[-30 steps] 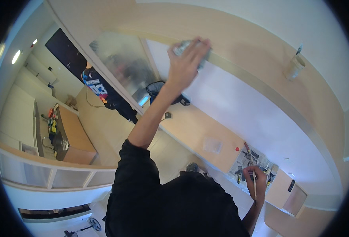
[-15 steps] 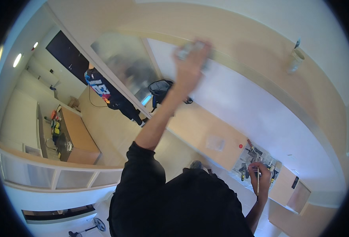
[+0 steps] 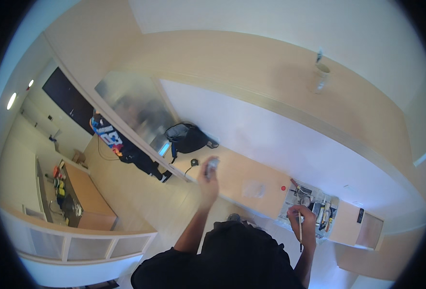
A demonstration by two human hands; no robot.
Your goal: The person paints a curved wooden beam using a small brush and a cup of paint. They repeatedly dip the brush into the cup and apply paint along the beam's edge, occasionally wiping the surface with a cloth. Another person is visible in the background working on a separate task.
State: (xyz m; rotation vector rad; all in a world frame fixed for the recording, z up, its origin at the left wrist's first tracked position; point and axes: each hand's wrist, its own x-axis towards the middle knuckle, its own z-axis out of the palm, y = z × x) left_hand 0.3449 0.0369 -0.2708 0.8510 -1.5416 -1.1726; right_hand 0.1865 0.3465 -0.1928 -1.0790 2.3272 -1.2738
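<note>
My left hand (image 3: 208,189) is raised in front of the light wooden bench (image 3: 227,178), its fingers closed on a crumpled grey-white cloth (image 3: 212,166), blurred by motion. Lower right, my right hand (image 3: 307,222) pinches a thin, light-coloured stick (image 3: 300,236) with a darker lower end; whether it is a brush I cannot tell. Behind that hand lies a spread of brushes and hand tools (image 3: 325,214) on a paper-like sheet. Above, a clear cup (image 3: 321,77) stands on the pale wooden shelf (image 3: 251,62), something slim behind its rim.
A dark backpack (image 3: 188,138) rests at the bench's far left, near a small black object (image 3: 194,163). A clear plastic piece (image 3: 254,189), a red disc (image 3: 283,188) and a black flat object (image 3: 360,215) lie along the bench. Another person (image 3: 121,144) stands beyond the partition. Far left is a kitchen counter (image 3: 95,202).
My left hand has come down from the shelf's edge with the cloth, now over the bench. The right hand keeps its stick. The whole view has shifted, showing more of the wall above.
</note>
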